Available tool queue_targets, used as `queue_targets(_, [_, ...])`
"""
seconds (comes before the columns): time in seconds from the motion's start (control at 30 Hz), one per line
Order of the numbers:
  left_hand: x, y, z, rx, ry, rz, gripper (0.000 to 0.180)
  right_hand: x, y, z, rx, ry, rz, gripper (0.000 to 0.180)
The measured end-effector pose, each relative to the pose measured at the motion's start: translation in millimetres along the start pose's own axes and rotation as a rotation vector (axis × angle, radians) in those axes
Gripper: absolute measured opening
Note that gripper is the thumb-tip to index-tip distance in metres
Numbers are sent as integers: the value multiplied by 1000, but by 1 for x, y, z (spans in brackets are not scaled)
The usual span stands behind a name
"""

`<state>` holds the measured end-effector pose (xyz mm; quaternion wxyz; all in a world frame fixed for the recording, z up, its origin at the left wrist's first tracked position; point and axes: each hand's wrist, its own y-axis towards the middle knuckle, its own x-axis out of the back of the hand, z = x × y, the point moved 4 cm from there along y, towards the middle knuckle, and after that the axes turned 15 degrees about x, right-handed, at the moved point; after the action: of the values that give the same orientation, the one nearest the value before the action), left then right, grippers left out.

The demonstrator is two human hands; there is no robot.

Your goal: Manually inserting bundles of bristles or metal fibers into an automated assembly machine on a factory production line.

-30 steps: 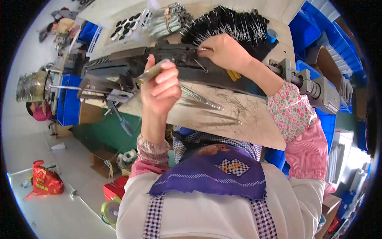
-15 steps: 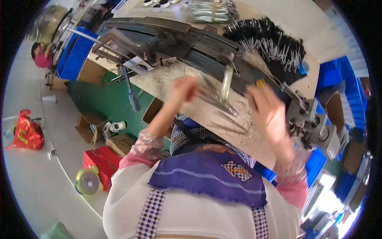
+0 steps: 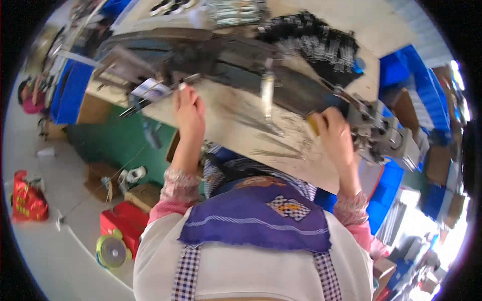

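My left hand reaches up to the left end of a long dark metal machine. Its fingertips are drawn close together beside a small metal part; blur hides whatever may be between them. On the right, my right hand has its fingers bent around a small yellow piece, next to the machine's grey metal head. Between the hands, thin metal rods lie loose on the pale worktop. A clear, shiny tube-like piece stands at the machine's front edge.
Black pieces with metal wire ends are heaped behind the machine, near a bundle of metal rods. Blue bins flank the table. A red box and a round green fan are on the floor. Another person is far left.
My left hand has moved left and up from above the loose rods to the machine's left end. My right hand has closed around the yellow piece. The whole view has shifted.
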<state>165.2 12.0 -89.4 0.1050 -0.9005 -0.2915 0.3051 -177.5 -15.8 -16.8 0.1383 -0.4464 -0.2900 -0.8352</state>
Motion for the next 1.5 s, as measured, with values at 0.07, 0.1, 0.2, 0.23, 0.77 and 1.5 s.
queue_targets(0.07, [-59, -45, -12, -185, 152, 248, 25, 26, -10, 24, -16, 153, -15, 21])
queue_targets(0.1, [-91, -67, -13, -236, 220, 393, 25, 39, -11, 28, -38, 186, -43, 19])
queue_targets(0.2, [-186, -105, 18, 355, 320, 934, 26, 77, -10, 26, -104, 121, -147, 18])
queue_targets(0.23, [-204, -108, 37, 556, 376, 1021, 26, 83, -8, 24, -129, 159, -202, 16])
queue_targets(0.77, [-186, -59, 67, 349, 254, 473, 23, 31, 117, -13, 325, -61, 36, 23])
queue_targets(1.5, [-183, -62, 63, 423, 133, 492, 23, 15, 132, 7, 4, 521, 392, 18])
